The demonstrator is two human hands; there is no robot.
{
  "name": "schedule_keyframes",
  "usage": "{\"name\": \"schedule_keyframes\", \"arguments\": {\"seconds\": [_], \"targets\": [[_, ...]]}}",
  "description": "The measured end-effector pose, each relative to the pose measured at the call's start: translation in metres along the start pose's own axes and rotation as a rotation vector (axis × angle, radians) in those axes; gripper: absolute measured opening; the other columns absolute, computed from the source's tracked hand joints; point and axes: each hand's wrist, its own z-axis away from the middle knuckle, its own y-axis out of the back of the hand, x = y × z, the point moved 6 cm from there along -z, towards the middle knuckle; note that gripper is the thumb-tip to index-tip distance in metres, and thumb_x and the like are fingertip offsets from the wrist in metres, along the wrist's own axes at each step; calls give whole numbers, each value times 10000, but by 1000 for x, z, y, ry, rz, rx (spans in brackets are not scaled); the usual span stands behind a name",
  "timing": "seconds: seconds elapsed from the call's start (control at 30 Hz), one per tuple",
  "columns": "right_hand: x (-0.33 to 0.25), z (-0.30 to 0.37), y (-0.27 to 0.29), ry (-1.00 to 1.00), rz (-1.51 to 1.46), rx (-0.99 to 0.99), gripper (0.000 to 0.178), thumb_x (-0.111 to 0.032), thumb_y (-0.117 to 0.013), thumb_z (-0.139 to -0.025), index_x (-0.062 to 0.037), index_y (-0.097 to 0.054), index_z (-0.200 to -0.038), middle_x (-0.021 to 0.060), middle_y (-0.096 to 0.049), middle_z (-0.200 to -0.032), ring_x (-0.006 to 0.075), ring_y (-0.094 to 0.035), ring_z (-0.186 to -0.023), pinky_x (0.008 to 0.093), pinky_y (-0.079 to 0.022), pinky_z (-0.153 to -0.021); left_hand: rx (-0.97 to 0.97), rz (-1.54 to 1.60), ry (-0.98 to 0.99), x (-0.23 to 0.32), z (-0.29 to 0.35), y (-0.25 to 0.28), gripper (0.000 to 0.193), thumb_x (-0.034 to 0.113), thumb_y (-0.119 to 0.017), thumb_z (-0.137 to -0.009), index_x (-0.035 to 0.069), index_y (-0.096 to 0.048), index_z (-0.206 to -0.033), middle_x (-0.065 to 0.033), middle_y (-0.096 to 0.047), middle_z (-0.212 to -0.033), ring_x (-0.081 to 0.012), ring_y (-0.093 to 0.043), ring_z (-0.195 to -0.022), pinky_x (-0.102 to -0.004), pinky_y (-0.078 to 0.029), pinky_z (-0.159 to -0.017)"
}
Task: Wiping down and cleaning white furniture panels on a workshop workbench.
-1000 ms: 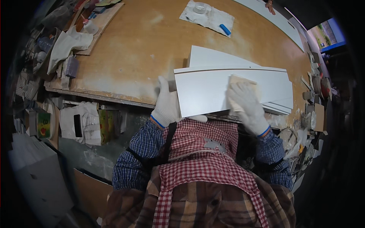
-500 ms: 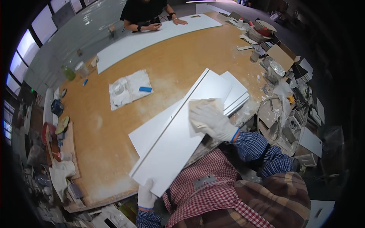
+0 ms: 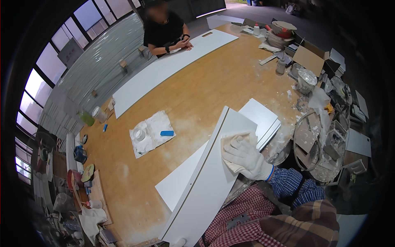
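A long white panel with a dark groove along one side slants across the near part of the table. My right hand, in a white knit glove, is spread over a beige cloth and presses it flat to the panel's face. Only a gloved bit of my left hand shows, over the panel's near end at the lower edge of the picture; the rest is cut off. Beneath the panel lies another white board, and several white boards are stacked beyond my right hand.
A white sheet holds a small tub and a blue block. Across the table, a person leans at a long white board. Clutter and a round bin line the right; tools crowd the left.
The view has shifted, so the scene sits lower. The panel shows more of its grooved edge, my left hand has mostly left the picture, and the other person's hands have come together.
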Motion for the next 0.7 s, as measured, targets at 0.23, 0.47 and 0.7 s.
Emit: {"name": "schedule_keyframes", "arguments": {"seconds": [0.23, 0.47, 0.7], "targets": [[0, 3, -4, 30, -3, -22, 575, -448, -482, -951, -42, -610, -1337, 163, -567, -1398, 378, -493, -1335, 560, -297, -1188, -6, 75, 17, -4, 4, 3, 598, 207, -653, -928, -50, -461, -1433, -195, -595, -1359, -312, -603, -1229, -435, -526, -1010], [-45, -20, -21, 80, -114, -8, 383, -258, -584, -884, -61, -662, -1203, 122, -611, -1324, 322, -558, -1265, 455, -433, -1098, 32, 150, 103, -8, 0, 6, 618, 210, -673, -913, -53, -461, -1431, -195, -587, -1369, -316, -598, -1237, -443, -527, -1009], [-129, -35, -69, 385, -243, -131, 272, -227, -644, -794, -58, -634, -1007, 112, -606, -1181, 288, -565, -1168, 423, -451, -1051, 117, 225, 172, 5, -2, 12, 661, 208, -693, -927, -41, -415, -1473, -213, -548, -1420, -339, -556, -1300, -482, -477, -1100]]}}
